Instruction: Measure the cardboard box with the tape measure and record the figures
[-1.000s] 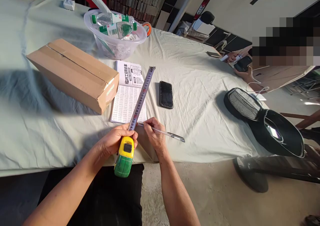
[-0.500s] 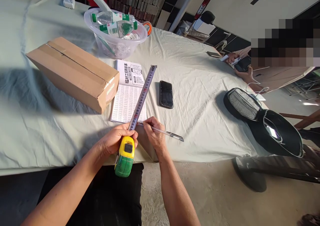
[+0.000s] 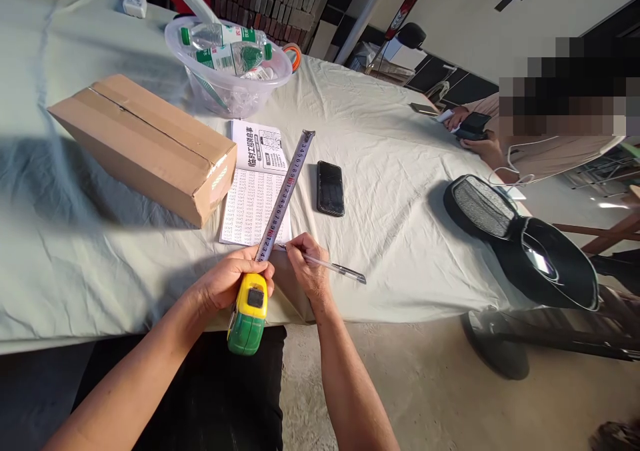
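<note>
While pen (image 3: 343, 271) handheld, bottles (image 3: 233, 58) in basin (image 3: 245, 96)

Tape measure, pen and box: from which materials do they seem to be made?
Tape measure: the yellow-green case looks like smooth plastic, as its moulded, rounded shape suggests; the green part may be rubber. The blade is probably coated metal: a thin, straight, greyish strip.
Pen: apparently clear plastic, since its barrel looks see-through.
Box: matte cardboard, judging by brown colour and folded flaps.
</note>
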Tool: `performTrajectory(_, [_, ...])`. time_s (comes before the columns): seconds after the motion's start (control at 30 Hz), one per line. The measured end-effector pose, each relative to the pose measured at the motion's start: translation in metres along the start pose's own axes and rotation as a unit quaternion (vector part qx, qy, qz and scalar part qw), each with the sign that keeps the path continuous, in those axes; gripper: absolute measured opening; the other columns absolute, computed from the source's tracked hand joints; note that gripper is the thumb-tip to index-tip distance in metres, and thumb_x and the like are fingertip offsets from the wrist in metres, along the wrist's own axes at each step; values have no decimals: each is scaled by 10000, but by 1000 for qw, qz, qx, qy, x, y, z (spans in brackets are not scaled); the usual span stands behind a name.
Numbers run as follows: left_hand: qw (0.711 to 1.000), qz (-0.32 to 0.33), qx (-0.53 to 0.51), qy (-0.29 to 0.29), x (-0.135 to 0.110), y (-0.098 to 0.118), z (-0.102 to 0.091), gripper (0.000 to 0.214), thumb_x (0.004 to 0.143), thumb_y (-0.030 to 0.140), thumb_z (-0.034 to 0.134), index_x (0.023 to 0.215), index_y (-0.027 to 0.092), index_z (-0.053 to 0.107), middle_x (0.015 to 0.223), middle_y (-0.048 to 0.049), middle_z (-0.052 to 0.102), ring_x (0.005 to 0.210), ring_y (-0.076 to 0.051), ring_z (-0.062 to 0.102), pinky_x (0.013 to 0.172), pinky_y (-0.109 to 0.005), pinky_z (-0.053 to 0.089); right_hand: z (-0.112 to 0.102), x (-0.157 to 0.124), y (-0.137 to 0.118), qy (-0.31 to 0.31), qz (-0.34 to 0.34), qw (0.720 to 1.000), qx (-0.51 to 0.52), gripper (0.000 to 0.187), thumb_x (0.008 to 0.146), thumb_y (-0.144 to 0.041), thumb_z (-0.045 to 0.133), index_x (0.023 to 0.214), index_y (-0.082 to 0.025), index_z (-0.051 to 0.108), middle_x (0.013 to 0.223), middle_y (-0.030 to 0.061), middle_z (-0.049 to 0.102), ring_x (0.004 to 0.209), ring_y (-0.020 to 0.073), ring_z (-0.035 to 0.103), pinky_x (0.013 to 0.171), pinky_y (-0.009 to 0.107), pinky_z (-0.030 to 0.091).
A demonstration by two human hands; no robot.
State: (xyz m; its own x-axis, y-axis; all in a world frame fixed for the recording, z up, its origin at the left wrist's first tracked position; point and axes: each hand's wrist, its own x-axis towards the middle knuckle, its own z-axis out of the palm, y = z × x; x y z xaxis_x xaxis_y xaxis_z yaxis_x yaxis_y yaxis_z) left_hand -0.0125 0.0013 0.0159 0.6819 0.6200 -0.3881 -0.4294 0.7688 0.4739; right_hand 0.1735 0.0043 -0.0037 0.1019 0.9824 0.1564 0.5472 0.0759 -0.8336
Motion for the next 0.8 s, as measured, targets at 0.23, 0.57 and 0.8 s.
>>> performTrajectory(0.23, [1000,-1,9,-1,-1,1,1,195,813,127,571,1004,160,552,732,-14,599,548,-149,620,461,-222,493,-1,0,-2,-8,0,1000,5,113,800,-219,523,691,-205,544,582,-45,534,530,108,464,535,236,372])
performTrajectory(0.57, [1000,3,17,-7,0,2,2,225,815,128,558,1036,168,541,728,-7,597,534,-150,619,440,-224,499,-1,-1,2,28,1,1000,15,116,788,-192,520,674,-212,523,569,-53,515,522,108,447,523,237,357])
performTrajectory(0.8, [1000,3,13,-14,0,1,0,237,808,122,564,1042,164,554,720,-7,604,540,-150,628,446,-217,492,0,-1,0,17,-5,1000,-1,99,783,-195,517,686,-210,534,572,-50,526,522,109,459,530,241,361])
